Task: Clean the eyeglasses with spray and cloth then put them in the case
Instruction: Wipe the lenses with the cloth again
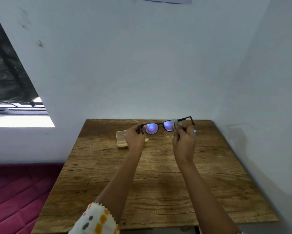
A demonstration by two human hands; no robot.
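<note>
Eyeglasses (160, 126): black frame, held up above the far half of the table (158, 183), lenses showing a blue-violet glare, both arms unfolded. Left hand (135, 137): closed on the frame's left end at the hinge. Right hand (184, 139): fingers pinched on a small pale grey cloth (177, 122), pressed against the right lens. Case (123, 138): pale yellow, lying open on the table beneath the left hand, partly hidden by it. Small blue item at the far side of the right hand, mostly hidden; identity cannot be told. Table: wood grain, set into a corner of pale walls. Patterned sleeve (96, 218) on the left arm. Red quilted surface (18, 196) left of the table.
</note>
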